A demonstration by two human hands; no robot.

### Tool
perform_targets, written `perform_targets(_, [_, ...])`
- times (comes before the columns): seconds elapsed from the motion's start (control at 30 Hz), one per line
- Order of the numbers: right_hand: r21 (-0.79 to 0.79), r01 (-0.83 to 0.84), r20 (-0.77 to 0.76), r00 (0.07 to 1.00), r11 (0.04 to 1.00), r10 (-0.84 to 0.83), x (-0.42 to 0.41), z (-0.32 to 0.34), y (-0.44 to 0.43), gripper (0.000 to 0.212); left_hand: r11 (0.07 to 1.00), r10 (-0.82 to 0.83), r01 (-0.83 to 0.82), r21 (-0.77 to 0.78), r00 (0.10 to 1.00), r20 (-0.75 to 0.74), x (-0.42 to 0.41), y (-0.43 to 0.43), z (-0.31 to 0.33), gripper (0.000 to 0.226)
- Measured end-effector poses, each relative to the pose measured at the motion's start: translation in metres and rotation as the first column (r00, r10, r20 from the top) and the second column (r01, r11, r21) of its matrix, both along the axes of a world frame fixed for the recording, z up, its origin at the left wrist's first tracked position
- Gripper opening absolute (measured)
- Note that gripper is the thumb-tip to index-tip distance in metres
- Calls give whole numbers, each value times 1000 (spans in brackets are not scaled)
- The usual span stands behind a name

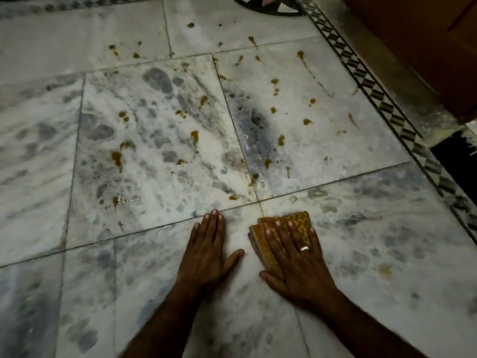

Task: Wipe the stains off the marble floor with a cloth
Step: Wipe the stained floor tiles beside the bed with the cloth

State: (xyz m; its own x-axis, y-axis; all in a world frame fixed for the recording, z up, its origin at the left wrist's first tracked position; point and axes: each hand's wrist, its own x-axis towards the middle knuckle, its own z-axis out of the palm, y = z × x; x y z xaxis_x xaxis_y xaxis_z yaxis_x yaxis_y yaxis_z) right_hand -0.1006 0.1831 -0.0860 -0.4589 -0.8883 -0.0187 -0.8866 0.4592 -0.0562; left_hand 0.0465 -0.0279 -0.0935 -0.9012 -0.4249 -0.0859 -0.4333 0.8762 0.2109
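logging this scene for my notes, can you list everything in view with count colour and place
marble floor: one, white tiles with grey veining, fills the view
stains: many, brown-orange drips and splatters, scattered over the middle and far tiles, ahead of both hands
patterned border: one strip, black and pale zigzag, runs diagonally along the right side
round inlay: one, dark with pale pieces, top edge, partly cut off
wooden furniture: one, reddish brown, top right corner, only partly seen
cloth: one, folded, yellow-brown with a pattern, on the near tile under the right hand
ring: one, silver, on a right-hand finger
left hand: flat on bare floor, holding nothing
right hand: flat, pressing on the cloth
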Motion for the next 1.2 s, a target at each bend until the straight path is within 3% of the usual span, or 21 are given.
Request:
perform_targets(0.17, [-74, 32, -38, 999, 997, -35, -16, -5, -12, 90, 999, 0, -2, -51, 1000, -23, 0, -3, -7, 90])
perform_targets(0.53, [-69, 213, -4, 977, 975, -214, -71, -2, -107, 83, 990, 44, -58, -129, 993, -108, -10, -21, -15, 82])
perform_targets(0.73, [-89, -11, -16, 1000, 996, 9, -46, -4, -135, 77, 980, 84, -109, -164, 985, -152, -14, -38, -20, 67])
perform_targets(0.9, [-87, -268, -91, 961, 959, 260, -33, -11, -61, 76, 979, 125, -142, -143, 984, -125, -18, -51, -19, 68])
perform_targets(1.0, [-82, -109, -75, 992, 991, 103, -63, -12, -46, 74, 981, 131, -144, -129, 985, -110, -18, -55, -19, 69])
perform_targets(1.1, [-44, 60, -34, 998, 997, -62, -87, -7, -87, 73, 977, 158, -172, -128, 981, -108, -23, -55, -19, 68])
perform_targets(1.2, [-30, 96, -20, 995, 995, -97, -86, -6, -130, 75, 973, 193, -205, -109, 974, -116, -36, -59, -17, 67])
